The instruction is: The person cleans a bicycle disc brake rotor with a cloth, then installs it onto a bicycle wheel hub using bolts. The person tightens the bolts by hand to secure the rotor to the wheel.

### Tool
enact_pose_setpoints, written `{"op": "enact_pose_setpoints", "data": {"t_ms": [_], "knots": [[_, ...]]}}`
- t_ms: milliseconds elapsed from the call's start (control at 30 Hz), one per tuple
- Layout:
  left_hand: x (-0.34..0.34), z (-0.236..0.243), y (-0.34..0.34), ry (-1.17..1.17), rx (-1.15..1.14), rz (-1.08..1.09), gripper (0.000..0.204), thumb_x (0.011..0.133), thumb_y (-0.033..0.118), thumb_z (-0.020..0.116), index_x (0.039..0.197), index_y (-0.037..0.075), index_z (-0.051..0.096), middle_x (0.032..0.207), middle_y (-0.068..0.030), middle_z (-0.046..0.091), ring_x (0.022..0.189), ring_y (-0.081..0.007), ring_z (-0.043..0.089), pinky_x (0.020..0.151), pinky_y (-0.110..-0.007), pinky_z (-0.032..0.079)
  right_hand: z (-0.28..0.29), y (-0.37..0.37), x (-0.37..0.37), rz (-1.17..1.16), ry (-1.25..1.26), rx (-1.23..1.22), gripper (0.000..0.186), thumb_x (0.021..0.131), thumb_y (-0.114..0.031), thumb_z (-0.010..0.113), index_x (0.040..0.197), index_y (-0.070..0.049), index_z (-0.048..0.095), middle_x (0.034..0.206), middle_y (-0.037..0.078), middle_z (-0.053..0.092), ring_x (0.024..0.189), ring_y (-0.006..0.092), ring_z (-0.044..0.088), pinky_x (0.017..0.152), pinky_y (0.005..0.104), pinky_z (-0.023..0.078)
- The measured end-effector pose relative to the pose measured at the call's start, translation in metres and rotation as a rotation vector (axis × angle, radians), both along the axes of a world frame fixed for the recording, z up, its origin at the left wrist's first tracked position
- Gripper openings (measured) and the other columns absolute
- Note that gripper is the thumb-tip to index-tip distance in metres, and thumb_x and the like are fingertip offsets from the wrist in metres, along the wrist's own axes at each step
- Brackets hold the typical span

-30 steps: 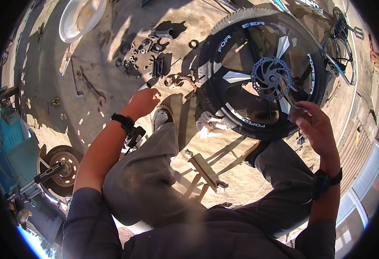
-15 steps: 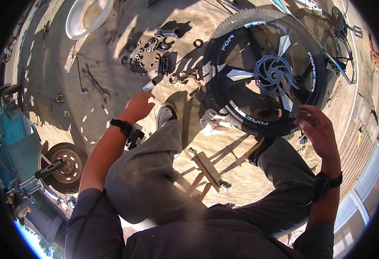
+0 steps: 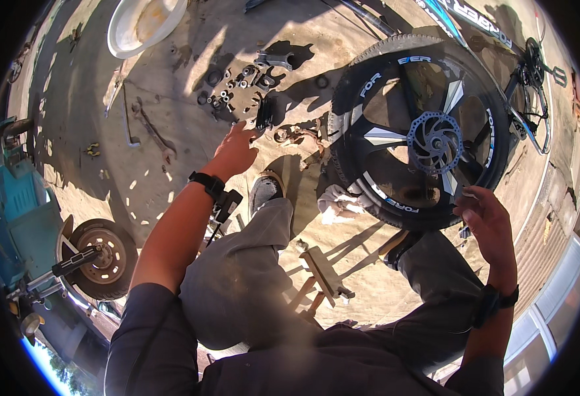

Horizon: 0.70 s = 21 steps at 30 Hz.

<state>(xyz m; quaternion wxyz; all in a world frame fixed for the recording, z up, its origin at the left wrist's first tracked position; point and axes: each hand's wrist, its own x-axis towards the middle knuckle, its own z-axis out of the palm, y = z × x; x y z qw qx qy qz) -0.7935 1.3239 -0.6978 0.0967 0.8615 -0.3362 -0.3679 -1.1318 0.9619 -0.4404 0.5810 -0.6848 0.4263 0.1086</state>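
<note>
My left hand (image 3: 237, 148) reaches among loose bike parts with fingers apart, its tips over where a silver coiled cylinder lay; that piece is mostly hidden. Small nuts, washers and spacers (image 3: 221, 98) lie just beyond, beside dark flat pieces (image 3: 263, 115) and a black stem (image 3: 273, 61). My right hand (image 3: 483, 221) is curled at the lower right edge of a black bicycle wheel (image 3: 376, 178), fingertips closed on something small that I cannot make out. The wheel lies flat with its silver brake disc (image 3: 428, 132) upward.
A white basin (image 3: 122, 30) is at top left. Wrenches (image 3: 158, 135) lie left of my hand. A bike frame (image 3: 458, 33) lies behind the wheel. A teal vehicle (image 3: 23, 218) with a small wheel (image 3: 105, 261) stands at left. A wooden stool (image 3: 323, 274) is between my legs, near a white rag (image 3: 336, 204).
My left hand has moved forward and right from beside my foot onto the coiled cylinder among the parts. My right hand stays curled by the tire. The view has shifted slightly.
</note>
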Motion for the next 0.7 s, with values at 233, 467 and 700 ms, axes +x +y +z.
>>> {"op": "enact_pose_setpoints", "data": {"t_ms": [233,467,700], "knots": [[0.065,-0.022,-0.057,-0.031,-0.221,0.167,0.04,0.085,0.017,0.064,0.124,0.008,0.065,0.14,-0.0245,0.053,0.123,-0.0415,0.057,0.103,-0.044,0.046,0.006,0.003,0.009,-0.024,0.019,-0.026,0.043,0.093,-0.011,0.066,0.132,0.001,0.055,0.112,0.013,0.066,0.103,0.021,0.067,0.096,0.036,0.053],[0.09,-0.007,-0.103,0.18,-0.11,0.4,0.039,0.083,0.008,0.058,0.121,0.006,0.067,0.104,-0.0166,0.069,0.099,-0.0288,0.065,0.087,-0.039,0.05,0.012,0.001,0.004,-0.091,0.036,-0.041,0.045,0.093,-0.016,0.068,0.132,0.001,0.055,0.11,0.013,0.068,0.1,0.0213,0.068,0.092,0.0354,0.053],[0.11,-0.022,-0.12,0.188,-0.137,0.487,0.036,0.083,0.004,0.056,0.117,0.003,0.068,0.104,-0.0139,0.07,0.096,-0.0233,0.065,0.085,-0.035,0.049,0.01,-0.009,0.01,-0.168,-0.023,0.032,0.043,0.092,-0.01,0.067,0.132,0.002,0.055,0.111,0.012,0.069,0.102,0.0205,0.068,0.094,0.0347,0.053]]}}
